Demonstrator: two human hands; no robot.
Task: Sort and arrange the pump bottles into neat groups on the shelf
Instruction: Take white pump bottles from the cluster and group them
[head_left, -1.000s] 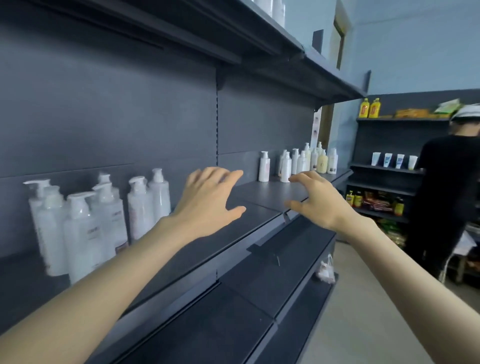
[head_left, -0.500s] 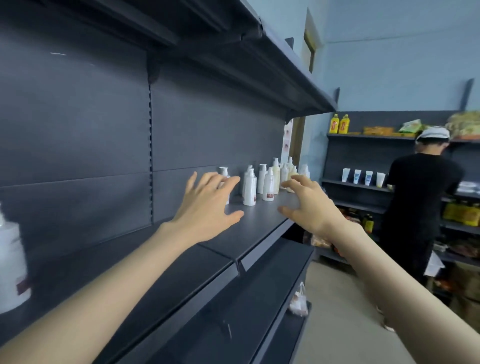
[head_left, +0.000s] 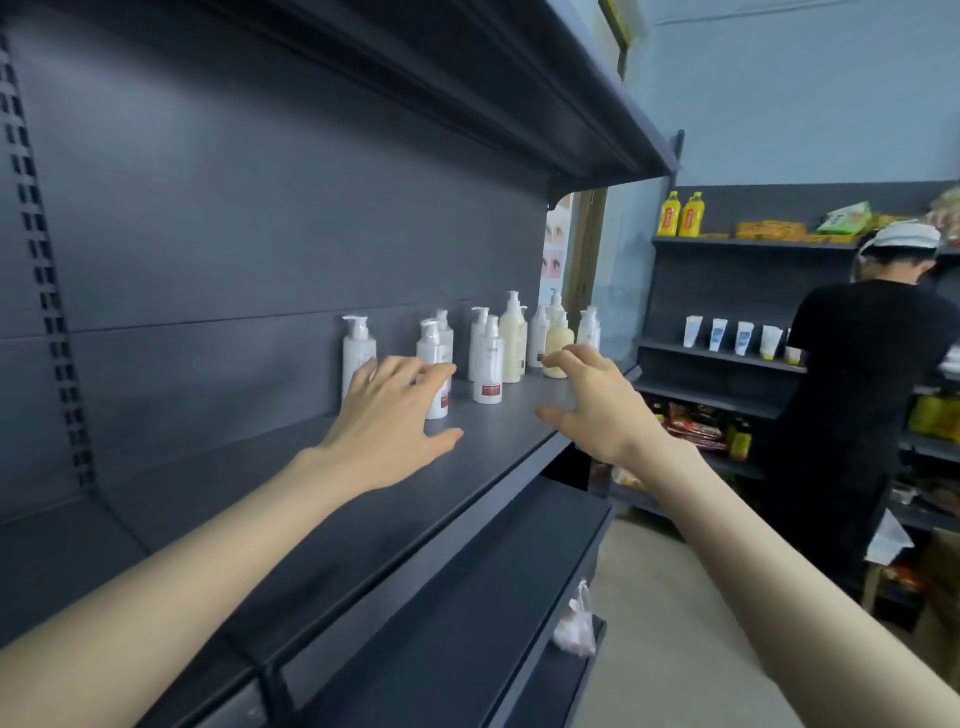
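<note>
While L grip (head_left: 389, 415) & R grip (head_left: 597, 410) hover open, empty, abt 10 pump bottles (head_left: 487, 364) crowd shelf (head_left: 311, 493)

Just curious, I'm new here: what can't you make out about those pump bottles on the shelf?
Head view: the left hand hides the lower part of the leftmost white bottle.
Head view: print on the red-banded bottle is too small to read.
Head view: the far bottles overlap, so their count is unclear.

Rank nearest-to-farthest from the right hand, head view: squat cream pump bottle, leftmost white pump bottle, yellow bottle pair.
1. Squat cream pump bottle, just beyond right hand.
2. Leftmost white pump bottle, behind left hand.
3. Yellow bottle pair, far shelf.
</note>
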